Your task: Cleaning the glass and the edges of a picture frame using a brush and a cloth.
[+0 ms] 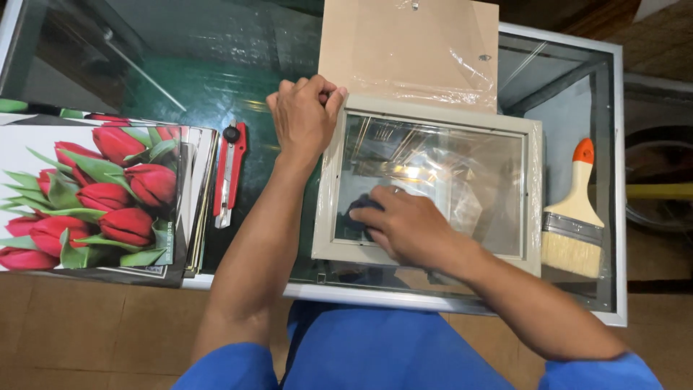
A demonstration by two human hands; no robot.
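Glass-topped bench (216, 87) with a pale metal rim; near edge runs just in front of the person's blue-clad lap, right edge close beside the brush. Far-left part of the glass is bare; the open strip between the knife and the frame is taken up by the left forearm.

Stack of printed sheets (94, 195) at the near-left corner of the bench, overhanging the left edge of view. Top sheet: red tulips with green leaves on white, dark border along its near side.

Brown backing board (408, 47) at the far edge, centre, partly covered by loose clear plastic film; its near edge meets the frame's far rail.

Picture frame (433, 119), pale grey-beige, rectangular, lying flat near the bench's near edge, centre-right. Its glass pane reflects light; plastic wrap clings around its rails.

Paint brush (575, 217), pale wooden handle with orange tip, light bristles pointing toward the near edge, just beside the frame's right rail, near the bench's right edge.

Utility knife (230, 173), red and black, lying lengthwise between the sheet stack and the frame.

Left hand (304, 115): closed, gripping the frame's far-left corner.

Right hand (408, 224): flat on the pane's near-left part, pressing a dark blue cloth (359, 211) against the glass.
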